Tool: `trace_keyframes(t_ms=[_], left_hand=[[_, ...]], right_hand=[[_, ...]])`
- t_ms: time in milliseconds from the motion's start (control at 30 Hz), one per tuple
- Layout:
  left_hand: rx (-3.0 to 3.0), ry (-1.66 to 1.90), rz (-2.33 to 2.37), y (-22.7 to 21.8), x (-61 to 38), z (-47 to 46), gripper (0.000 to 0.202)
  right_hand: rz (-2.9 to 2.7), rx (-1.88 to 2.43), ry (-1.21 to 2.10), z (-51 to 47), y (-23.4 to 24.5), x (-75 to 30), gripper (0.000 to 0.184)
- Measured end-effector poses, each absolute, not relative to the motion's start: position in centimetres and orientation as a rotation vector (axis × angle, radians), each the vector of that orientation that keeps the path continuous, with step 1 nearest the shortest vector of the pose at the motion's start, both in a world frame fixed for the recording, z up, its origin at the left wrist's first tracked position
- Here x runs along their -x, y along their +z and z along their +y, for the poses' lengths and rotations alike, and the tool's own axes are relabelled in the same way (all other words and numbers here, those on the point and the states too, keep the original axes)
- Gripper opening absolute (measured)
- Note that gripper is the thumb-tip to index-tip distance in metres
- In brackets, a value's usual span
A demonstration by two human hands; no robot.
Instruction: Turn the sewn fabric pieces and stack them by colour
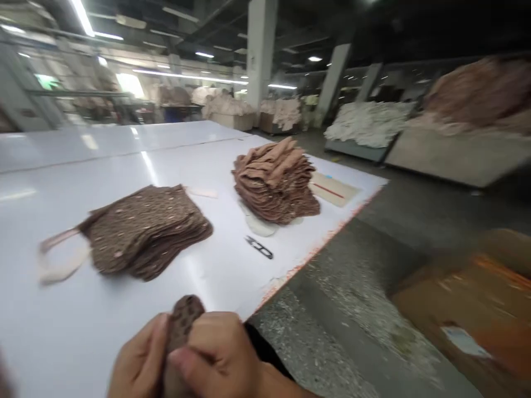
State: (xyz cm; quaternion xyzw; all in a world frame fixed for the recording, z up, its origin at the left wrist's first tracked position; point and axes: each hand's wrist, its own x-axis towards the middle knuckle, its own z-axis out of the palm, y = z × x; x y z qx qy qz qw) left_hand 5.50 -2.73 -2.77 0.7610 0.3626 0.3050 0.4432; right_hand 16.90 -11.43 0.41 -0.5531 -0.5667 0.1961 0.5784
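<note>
At the near table edge, both my hands are closed on one brown fabric piece [181, 326] with darker spots. My left hand [141, 356] pinches its left side, and my right hand [222, 354] grips the right side with the thumb pressed on it. Most of the piece is hidden by my fingers. Beyond them lies a flat stack of dark brown spotted fabric pieces [145, 229], with a pale strap loop [62, 271] at its left. Farther right sits a heaped pile of reddish-brown fabric pieces [276, 182]. Small black thread snips [259, 247] lie in front of that pile.
The white table [224, 276] has a worn orange right edge. A beige sheet [334, 189] with a red line lies behind the pile. Cardboard boxes [464, 309] stand on the floor at right. Bins of white fabric [365, 124] and brown fabric [477, 99] stand farther back.
</note>
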Motion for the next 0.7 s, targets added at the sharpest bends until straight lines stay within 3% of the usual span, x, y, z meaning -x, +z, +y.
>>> trace_keyframes(t_ms=[200,400,567,700], left_hand=[[-1.639,0.677,0.891,-1.3,-5.0,-3.7,0.044],[-1.614,0.748,0.886,0.4,-4.6,-4.5,0.025],[-1.652,0.931,1.039,-0.6,-5.0,-3.7,0.032],[-1.805,0.983,1.041,-0.6,-4.7,-3.2,0.031]], right_hand=[[-0.988,1.251,0.795,-11.8,-0.8,-17.1,0.031],[-0.882,1.376,0.814,-10.4,-1.2,-17.0,0.037],[-1.051,1.528,0.421,-9.7,-1.1,-18.3,0.024],[-1.621,1.555,0.04,-9.5,-1.9,-19.3,0.025]])
